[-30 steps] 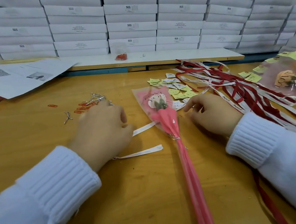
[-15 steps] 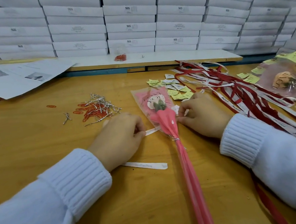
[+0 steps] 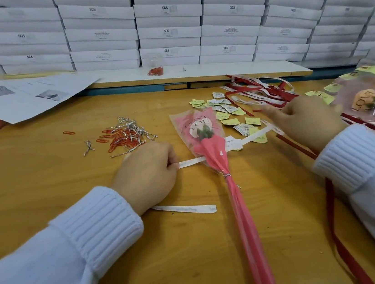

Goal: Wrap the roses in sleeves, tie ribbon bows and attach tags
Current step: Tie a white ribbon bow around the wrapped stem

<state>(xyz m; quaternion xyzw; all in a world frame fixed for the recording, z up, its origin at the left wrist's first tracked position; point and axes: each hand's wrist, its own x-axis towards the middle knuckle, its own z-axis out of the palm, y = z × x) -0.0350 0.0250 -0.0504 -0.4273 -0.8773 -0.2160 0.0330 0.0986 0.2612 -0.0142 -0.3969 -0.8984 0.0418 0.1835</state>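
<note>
A rose in a clear and pink sleeve (image 3: 207, 136) lies on the wooden table (image 3: 43, 175), its long pink stem (image 3: 248, 229) pointing toward me, with a silver twist tie at its neck. A white printed ribbon (image 3: 250, 138) runs under the sleeve. My left hand (image 3: 147, 173) pinches its left end. My right hand (image 3: 305, 121) is blurred over the ribbon's right end, fingers pointing left toward the loose tags (image 3: 228, 112); its grip is unclear. A second white ribbon strip (image 3: 186, 209) lies by my left wrist.
A pile of red and white ribbons (image 3: 261, 91) lies behind my right hand. One red ribbon (image 3: 334, 217) trails toward me. A wrapped rose (image 3: 372, 103) lies at the far right. Paper clips and wire ties (image 3: 123, 136) sit left of the rose, paper sheets (image 3: 25, 96) further left, stacked white boxes (image 3: 165, 20) behind.
My left hand came right from the wire ties and took the white ribbon's end. My right hand moved away to the right, and the ribbon now stretches further out on that side.
</note>
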